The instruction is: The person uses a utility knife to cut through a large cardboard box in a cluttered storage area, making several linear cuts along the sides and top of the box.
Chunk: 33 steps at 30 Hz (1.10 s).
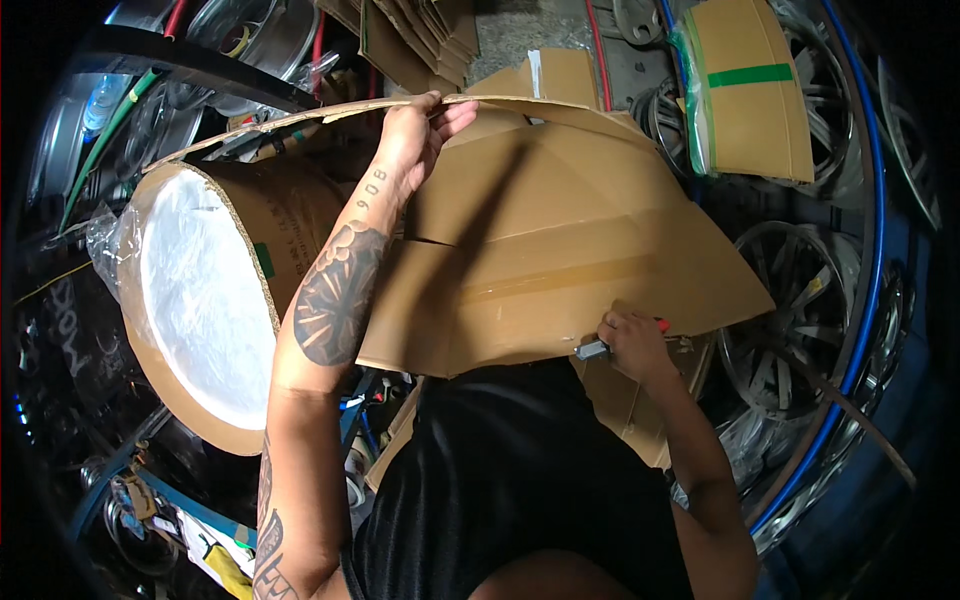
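Observation:
A large sheet of cardboard (555,217) lies in front of me, creased, with a strip of brown tape across it. My left hand (424,135) reaches across to the far side, with the thumb on the raised edge of a cardboard flap (345,111) and the fingers partly spread. Close to the sheet's near edge, my right hand (634,341) is closed around a red and grey tool (592,349), perhaps a utility knife; the fingers cover much of it. At the left stands a round cardboard-wrapped bundle (202,300) with a white, plastic-covered face.
Alloy wheels (787,322) line the right side behind a blue hose (870,300). One cardboard-wrapped item with green tape (757,90) leans at the upper right. Folded cardboard (420,45) stands at the far side. A blue metal frame (195,506) is at the lower left.

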Each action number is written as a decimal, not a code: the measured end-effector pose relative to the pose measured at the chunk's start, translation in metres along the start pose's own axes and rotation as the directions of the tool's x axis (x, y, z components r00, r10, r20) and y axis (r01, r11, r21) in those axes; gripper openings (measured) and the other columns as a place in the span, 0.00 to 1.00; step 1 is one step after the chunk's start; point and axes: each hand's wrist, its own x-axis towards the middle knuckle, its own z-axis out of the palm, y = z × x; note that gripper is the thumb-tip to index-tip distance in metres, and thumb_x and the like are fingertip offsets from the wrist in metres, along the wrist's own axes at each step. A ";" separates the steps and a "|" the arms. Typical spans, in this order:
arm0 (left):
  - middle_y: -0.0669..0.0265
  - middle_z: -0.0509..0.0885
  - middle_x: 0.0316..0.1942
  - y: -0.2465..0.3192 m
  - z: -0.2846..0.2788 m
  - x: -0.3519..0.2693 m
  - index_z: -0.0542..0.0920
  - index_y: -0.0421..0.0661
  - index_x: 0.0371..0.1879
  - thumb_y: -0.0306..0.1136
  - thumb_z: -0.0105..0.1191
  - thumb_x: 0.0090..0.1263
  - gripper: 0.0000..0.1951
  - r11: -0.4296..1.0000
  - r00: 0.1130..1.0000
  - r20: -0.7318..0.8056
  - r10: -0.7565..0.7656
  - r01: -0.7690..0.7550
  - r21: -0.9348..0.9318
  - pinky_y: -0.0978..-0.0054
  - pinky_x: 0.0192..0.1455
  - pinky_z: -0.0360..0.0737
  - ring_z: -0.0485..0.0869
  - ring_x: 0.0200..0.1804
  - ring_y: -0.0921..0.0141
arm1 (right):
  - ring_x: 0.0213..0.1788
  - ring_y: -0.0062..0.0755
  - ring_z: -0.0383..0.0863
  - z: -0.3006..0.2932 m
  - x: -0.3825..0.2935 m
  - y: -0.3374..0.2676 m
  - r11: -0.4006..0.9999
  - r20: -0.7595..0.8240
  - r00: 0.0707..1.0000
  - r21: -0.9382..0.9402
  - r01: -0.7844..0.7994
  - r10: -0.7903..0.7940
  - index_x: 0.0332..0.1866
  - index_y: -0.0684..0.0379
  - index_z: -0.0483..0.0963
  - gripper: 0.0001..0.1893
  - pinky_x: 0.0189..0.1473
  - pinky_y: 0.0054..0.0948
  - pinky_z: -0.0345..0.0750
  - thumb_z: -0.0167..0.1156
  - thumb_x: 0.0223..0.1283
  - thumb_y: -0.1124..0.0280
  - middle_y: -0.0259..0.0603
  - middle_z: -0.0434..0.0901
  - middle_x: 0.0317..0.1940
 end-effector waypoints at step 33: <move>0.43 0.80 0.45 0.012 0.005 0.036 0.64 0.34 0.53 0.35 0.32 0.79 0.15 0.992 0.976 -0.218 -0.003 0.030 0.119 0.57 0.50 0.86 0.87 0.45 0.53 | 0.34 0.43 0.83 -0.006 0.022 0.020 0.994 -0.078 0.995 0.090 0.063 -0.056 0.29 0.55 0.77 0.06 0.41 0.41 0.78 0.65 0.44 0.72 0.39 0.77 0.29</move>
